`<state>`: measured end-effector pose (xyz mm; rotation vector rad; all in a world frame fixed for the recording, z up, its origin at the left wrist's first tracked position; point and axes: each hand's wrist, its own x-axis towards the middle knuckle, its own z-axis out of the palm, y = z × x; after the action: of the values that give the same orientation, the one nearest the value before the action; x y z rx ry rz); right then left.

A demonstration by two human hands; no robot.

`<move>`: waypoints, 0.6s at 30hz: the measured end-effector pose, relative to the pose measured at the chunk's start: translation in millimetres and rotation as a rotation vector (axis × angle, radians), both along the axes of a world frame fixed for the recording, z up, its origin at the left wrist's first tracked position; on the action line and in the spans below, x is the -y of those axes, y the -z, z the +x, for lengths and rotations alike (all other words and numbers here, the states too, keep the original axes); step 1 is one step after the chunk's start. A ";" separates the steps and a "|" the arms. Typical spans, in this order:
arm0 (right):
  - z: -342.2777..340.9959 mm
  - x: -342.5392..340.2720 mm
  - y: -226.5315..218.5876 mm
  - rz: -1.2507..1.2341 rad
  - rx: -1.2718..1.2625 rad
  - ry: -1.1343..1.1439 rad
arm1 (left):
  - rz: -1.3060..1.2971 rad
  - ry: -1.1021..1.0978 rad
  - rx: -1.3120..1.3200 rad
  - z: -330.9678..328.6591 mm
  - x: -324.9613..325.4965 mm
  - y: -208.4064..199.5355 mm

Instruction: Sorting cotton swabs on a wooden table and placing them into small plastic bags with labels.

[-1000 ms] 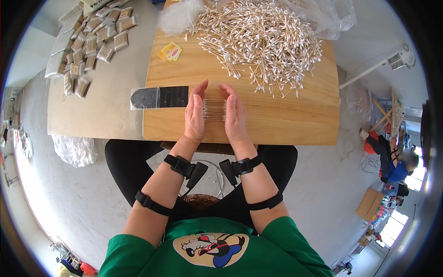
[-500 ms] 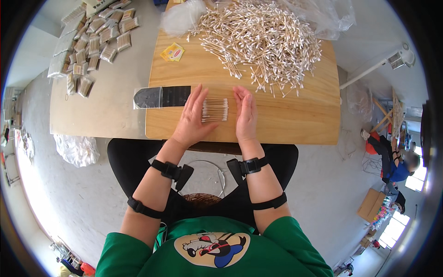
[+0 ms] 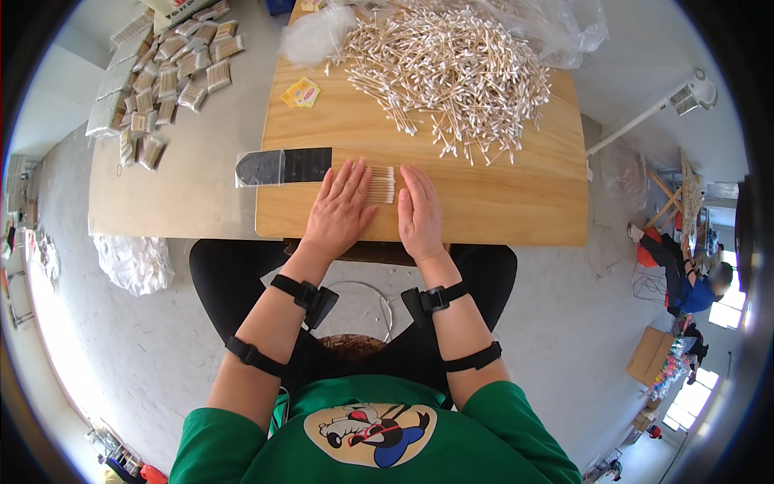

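Grey floor (image 3: 556, 339), wooden table (image 3: 508, 206), windows (image 3: 692, 399) — bright

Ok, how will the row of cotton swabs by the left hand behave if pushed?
The row of cotton swabs looks light and should slide easily on the smooth-looking wooden tabletop. It may fan apart, as no band shows on its visible part. The thin, straight sticks are probably stiff.

White-tipped cotton swabs (image 3: 383, 185), lying parallel on wooden tabletop (image 3: 508, 198), partly covered
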<state>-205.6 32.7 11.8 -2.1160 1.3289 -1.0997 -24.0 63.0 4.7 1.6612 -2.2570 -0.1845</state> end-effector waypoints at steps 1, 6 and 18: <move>0.0 -1.0 0.6 0.000 0.001 -0.001 | 0.010 -0.028 0.044 -0.7 -0.1 0.0; -1.7 -1.8 4.8 0.041 0.050 0.026 | 0.015 -0.025 0.043 -2.9 -1.3 3.1; 13.8 -6.8 -3.0 0.032 0.034 0.003 | 0.037 -0.031 -0.002 5.6 0.0 -2.3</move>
<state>-191.9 39.5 14.8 -2.0636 1.3261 -1.1036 -18.3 63.1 6.9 1.7129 -2.2376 -0.2215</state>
